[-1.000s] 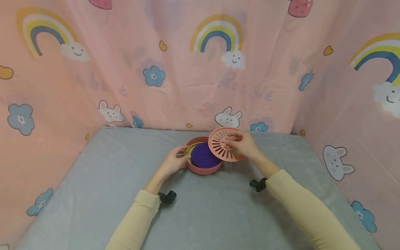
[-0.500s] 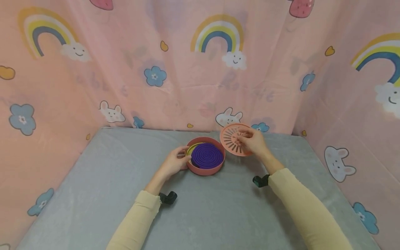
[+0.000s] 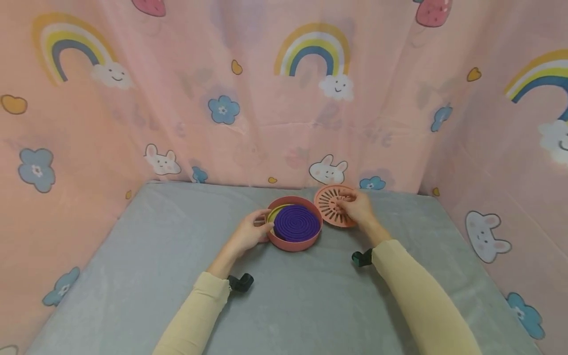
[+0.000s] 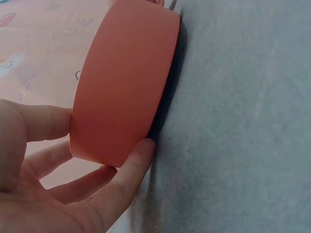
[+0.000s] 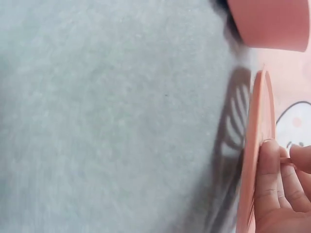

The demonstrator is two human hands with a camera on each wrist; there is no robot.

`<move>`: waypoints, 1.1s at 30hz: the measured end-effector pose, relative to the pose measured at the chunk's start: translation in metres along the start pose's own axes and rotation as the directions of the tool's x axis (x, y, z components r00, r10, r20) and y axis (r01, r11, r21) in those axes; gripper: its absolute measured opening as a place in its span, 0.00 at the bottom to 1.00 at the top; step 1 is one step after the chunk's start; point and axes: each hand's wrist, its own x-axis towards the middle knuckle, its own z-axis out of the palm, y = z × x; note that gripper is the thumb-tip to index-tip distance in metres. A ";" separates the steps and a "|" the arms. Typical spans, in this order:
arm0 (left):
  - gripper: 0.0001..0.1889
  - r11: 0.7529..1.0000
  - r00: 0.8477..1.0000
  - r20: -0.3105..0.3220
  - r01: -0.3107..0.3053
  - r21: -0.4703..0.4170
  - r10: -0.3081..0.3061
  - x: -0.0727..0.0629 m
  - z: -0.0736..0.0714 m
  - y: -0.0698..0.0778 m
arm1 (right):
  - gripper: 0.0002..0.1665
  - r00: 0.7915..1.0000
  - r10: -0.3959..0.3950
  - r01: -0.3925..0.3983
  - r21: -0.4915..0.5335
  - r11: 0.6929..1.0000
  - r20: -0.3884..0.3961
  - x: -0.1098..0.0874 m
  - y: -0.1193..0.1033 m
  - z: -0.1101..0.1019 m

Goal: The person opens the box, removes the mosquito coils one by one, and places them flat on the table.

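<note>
A round pink box [image 3: 293, 246] stands on the grey table, its top uncovered. Inside lies a purple spiral coil [image 3: 296, 223], with the edge of a yellow round piece [image 3: 276, 213] showing at its left. My left hand [image 3: 245, 232] grips the box's left side, thumb and fingers on its wall [image 4: 124, 82]. To the right of the box, my right hand [image 3: 358, 209] pinches the slotted pink lid [image 3: 327, 203] by a small piece at its centre. The lid hangs low over the table, its shadow close beside it in the right wrist view; whether its edge touches cannot be told.
Grey cloth [image 3: 284, 305] covers the table. A pink patterned curtain [image 3: 257, 143] rises right behind the box and lid and along both sides. Black wrist mounts [image 3: 241, 282] stick out inward from both sleeves.
My right hand has drawn the lid off to the right, away from above the box, then lowered it toward the table. The left hand keeps its hold on the box.
</note>
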 end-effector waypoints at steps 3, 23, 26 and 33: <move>0.25 1.000 1.000 -0.002 0.000 -0.002 0.000 -0.001 0.000 0.000 | 0.25 1.000 0.026 -0.026 -0.017 1.000 0.009 0.002 0.003 0.003; 0.26 1.000 1.000 0.003 -0.007 0.000 0.007 -0.001 0.000 0.000 | 0.24 0.997 -0.004 0.032 -0.354 0.935 0.080 -0.014 -0.017 -0.007; 0.26 1.000 1.000 -0.001 0.000 0.011 0.000 -0.001 0.000 0.000 | 0.24 0.997 -0.013 0.044 -0.388 0.921 0.082 -0.020 -0.027 -0.010; 0.26 1.000 1.000 -0.003 -0.001 0.012 0.001 0.000 0.001 -0.001 | 0.22 0.994 -0.044 0.081 -0.378 0.922 0.104 -0.032 -0.045 -0.010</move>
